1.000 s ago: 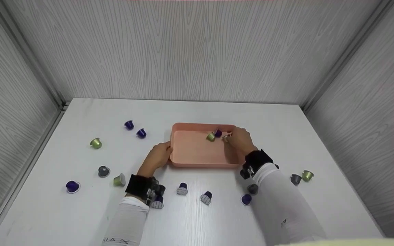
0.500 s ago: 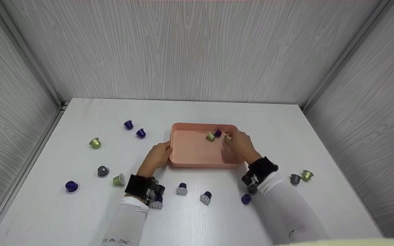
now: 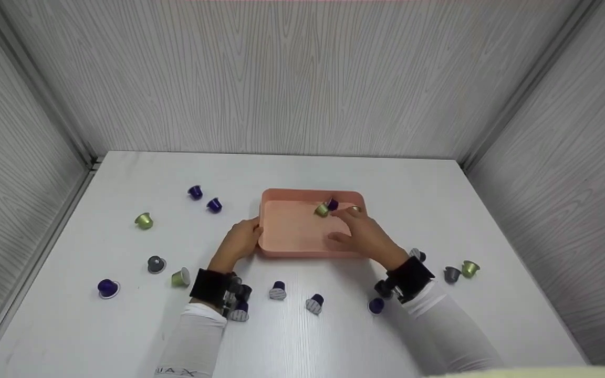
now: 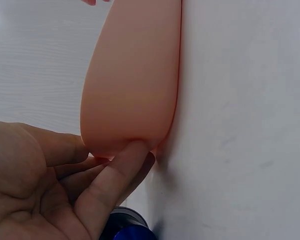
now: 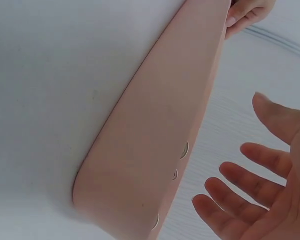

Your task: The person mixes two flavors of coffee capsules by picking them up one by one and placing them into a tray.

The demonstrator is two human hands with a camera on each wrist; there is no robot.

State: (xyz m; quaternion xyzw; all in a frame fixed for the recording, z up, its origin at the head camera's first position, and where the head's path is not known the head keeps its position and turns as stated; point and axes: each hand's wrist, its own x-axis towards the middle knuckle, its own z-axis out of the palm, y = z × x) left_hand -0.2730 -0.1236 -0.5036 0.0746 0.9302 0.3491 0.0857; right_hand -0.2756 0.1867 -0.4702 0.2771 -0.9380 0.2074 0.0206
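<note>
A shallow pink tray (image 3: 302,254) stands on the white table. My left hand (image 3: 239,240) grips its left end; the left wrist view has the thumb and fingers pinching the tray's wall (image 4: 135,75). Over the tray's right end hovers my right hand (image 3: 363,236), its fingers spread and nothing held; the right wrist view shows that palm (image 5: 284,200) beside the rim. Inside, a green coffee capsule (image 3: 322,210) and a purple coffee capsule (image 3: 332,203) lie together near the back. Another green capsule (image 3: 355,209) sits just behind the right fingers, partly hidden.
Loose capsules lie around the tray: two purple ones (image 3: 214,205) at back left, a green one (image 3: 144,221), a grey one (image 3: 156,264) and others on the left. Several are in front, including a purple one (image 3: 314,303). Grey (image 3: 452,274) and green (image 3: 470,269) capsules lie right.
My right fingers have let go of a green capsule in the tray's back right corner and spread, and that hand has drawn slightly toward me. The left hand keeps its grip.
</note>
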